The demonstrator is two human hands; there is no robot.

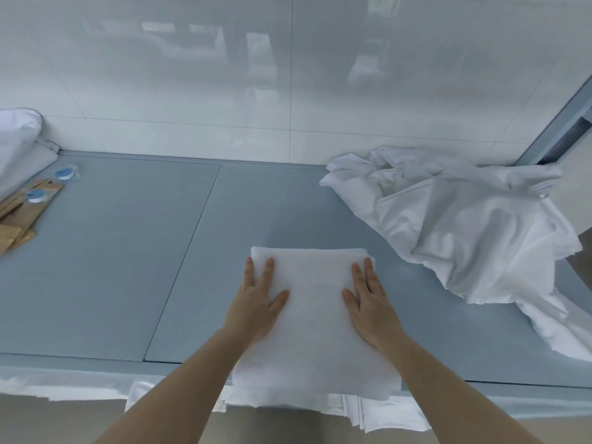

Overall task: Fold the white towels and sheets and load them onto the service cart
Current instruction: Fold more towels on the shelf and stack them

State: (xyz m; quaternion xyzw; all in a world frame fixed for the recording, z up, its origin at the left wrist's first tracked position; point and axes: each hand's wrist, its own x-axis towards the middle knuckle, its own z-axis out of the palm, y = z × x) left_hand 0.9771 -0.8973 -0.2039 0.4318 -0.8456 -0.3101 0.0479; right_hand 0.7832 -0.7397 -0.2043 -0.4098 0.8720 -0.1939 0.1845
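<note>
A folded white towel (315,318) lies on the grey-blue table (128,251), its near end hanging a little over the front edge. My left hand (258,299) lies flat on the towel's left side with straight fingers. My right hand (368,301) presses flat on its right side the same way. A crumpled white sheet (461,225) sits in a heap at the right of the table, trailing toward the right edge. More white linen (368,411) shows below the table's front edge, under the towel.
At the far left lie brown paper packets (22,209) and two small blue-and-white packets (65,173). A white stuffed bag or pillow (19,139) leans in the back left corner. A glossy white tiled wall (288,75) backs the table.
</note>
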